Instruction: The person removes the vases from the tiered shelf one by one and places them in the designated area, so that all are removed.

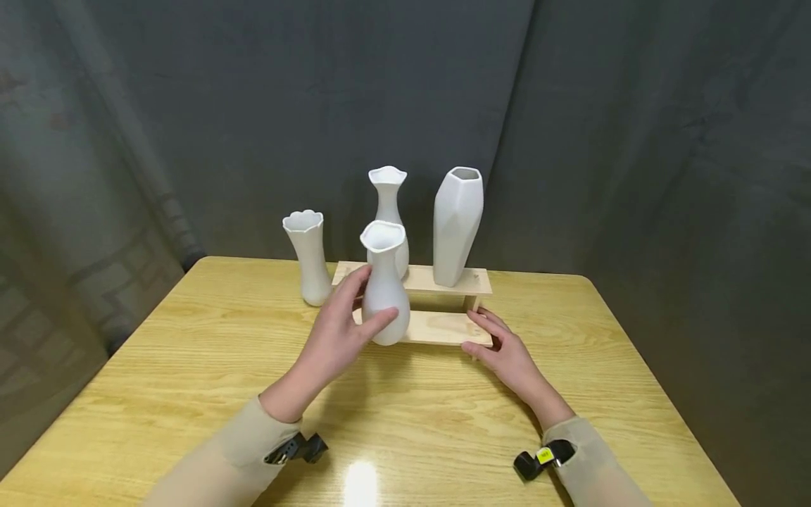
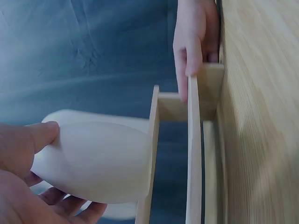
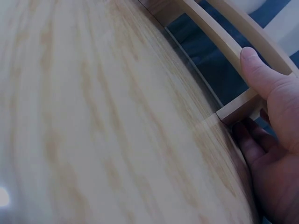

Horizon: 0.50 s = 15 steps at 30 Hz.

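Note:
My left hand [image 1: 338, 327] grips a white vase [image 1: 386, 303] with a wavy rim and rounded body, thumb on the near side and fingers round the far side. The vase is upright, overlapping the lower board of a two-tier wooden stand [image 1: 446, 327] in the head view. At the stand's right end, my right hand [image 1: 500, 352] holds the lower board. In the right wrist view its thumb [image 3: 261, 70] lies on the board's front edge, with the other fingers around the end support. The upper board carries a slim-necked white vase [image 1: 388, 190] and a faceted white vase [image 1: 457, 225].
Left of the stand, a white vase [image 1: 310, 260] with a scalloped rim stands on the wooden table [image 1: 405, 422]. A dark grey curtain [image 1: 285, 105] hangs behind the table's back edge.

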Each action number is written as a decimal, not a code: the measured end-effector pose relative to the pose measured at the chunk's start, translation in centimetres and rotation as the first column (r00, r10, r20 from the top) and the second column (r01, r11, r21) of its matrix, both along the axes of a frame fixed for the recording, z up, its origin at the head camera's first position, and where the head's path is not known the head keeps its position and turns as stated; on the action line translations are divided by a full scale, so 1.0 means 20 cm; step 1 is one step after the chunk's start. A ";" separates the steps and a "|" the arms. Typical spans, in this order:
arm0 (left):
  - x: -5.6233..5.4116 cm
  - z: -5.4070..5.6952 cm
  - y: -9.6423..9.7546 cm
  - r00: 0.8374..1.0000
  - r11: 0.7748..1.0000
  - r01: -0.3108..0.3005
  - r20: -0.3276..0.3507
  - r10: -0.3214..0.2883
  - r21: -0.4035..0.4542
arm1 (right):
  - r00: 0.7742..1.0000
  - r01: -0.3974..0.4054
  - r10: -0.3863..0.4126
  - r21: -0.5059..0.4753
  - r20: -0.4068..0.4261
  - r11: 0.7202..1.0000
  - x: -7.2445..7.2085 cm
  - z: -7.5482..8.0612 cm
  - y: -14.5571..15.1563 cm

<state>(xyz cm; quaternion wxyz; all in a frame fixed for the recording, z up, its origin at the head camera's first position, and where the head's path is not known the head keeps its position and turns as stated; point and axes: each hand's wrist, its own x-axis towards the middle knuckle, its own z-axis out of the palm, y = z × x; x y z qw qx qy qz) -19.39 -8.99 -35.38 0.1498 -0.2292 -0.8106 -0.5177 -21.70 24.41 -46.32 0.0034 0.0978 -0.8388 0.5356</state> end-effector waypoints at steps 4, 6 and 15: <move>0.01 0.00 -0.12 0.999 0.999 -0.046 0.001 0.046 -0.004 | 1.000 -0.003 0.003 0.004 -0.002 1.000 0.00 0.01 0.00; 0.02 -0.01 -0.18 0.998 0.998 -0.069 0.006 0.069 -0.006 | 1.000 -0.005 0.005 0.005 -0.002 1.000 0.00 0.01 -0.01; 0.00 -0.08 -0.41 0.982 0.982 -0.189 -0.010 0.189 0.001 | 1.000 -0.006 0.006 -0.013 -0.002 1.000 0.00 0.00 0.00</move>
